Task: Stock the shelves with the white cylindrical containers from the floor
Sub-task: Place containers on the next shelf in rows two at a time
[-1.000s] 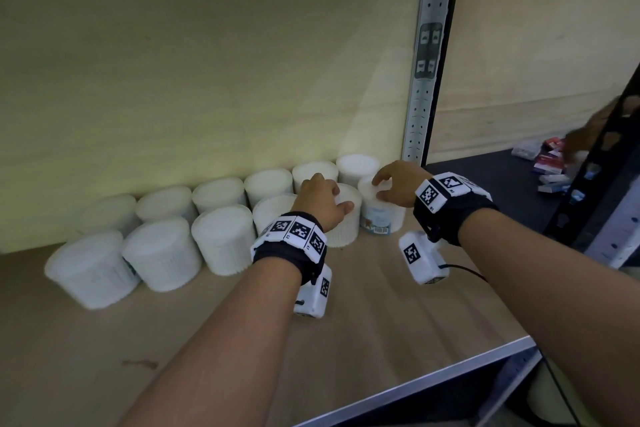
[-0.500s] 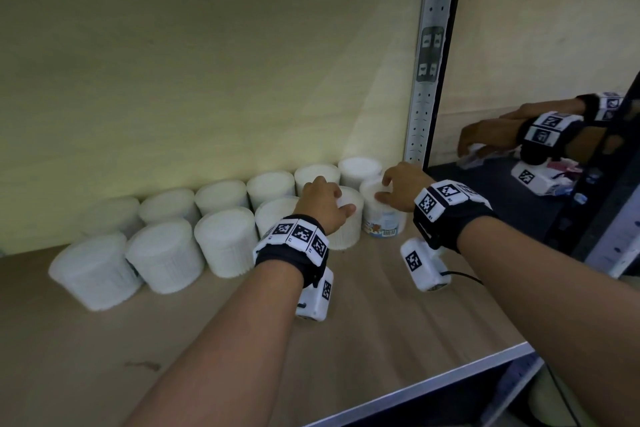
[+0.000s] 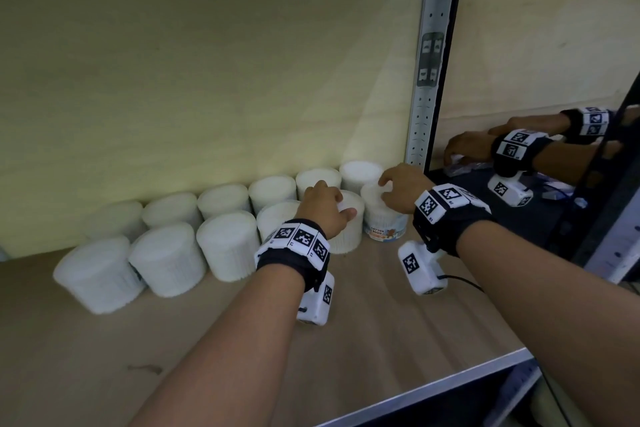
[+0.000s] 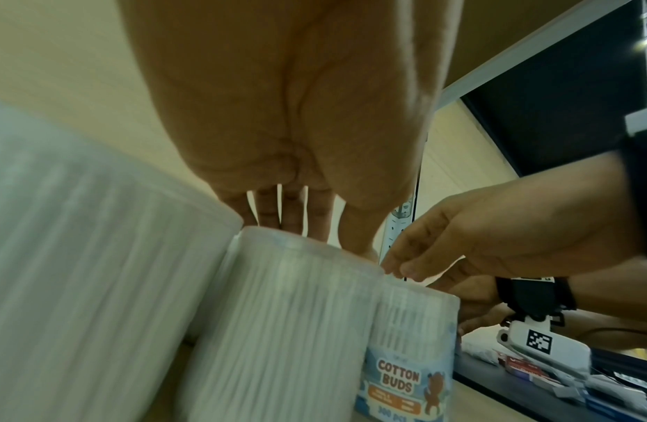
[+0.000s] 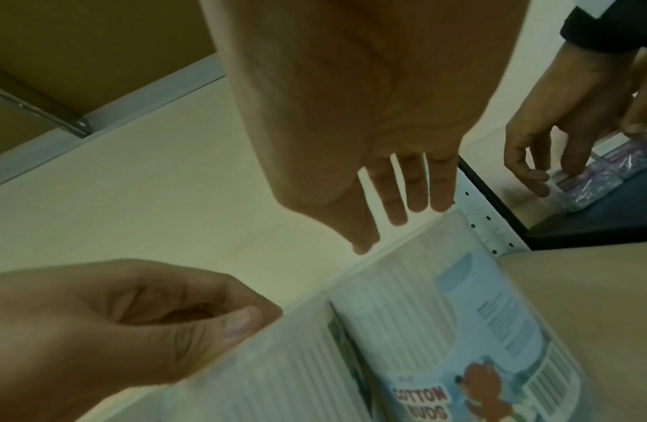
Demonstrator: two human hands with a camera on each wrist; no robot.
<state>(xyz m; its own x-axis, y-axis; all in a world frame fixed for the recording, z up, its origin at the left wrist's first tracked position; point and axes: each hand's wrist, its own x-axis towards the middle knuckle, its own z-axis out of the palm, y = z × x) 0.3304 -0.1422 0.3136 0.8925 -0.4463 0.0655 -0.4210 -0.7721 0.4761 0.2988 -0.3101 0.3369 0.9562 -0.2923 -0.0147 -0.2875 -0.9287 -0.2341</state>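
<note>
Two hands settling tubs at the right end of the shelf

The left hand (image 3: pixel 325 206) curls over a plain tub (image 3: pixel 348 232), while the right hand (image 3: pixel 403 185) rests straightened fingers on the labelled tub (image 3: pixel 382 218) reading "COTTON BUDS"; both tubs stand on the shelf (image 3: pixel 381 333), likely being nudged tight into the front row of tubs (image 3: pixel 166 260).

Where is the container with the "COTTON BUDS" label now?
In the head view, the cotton buds container stands at the right end of the front row, beside the metal upright, under the right hand.
</note>
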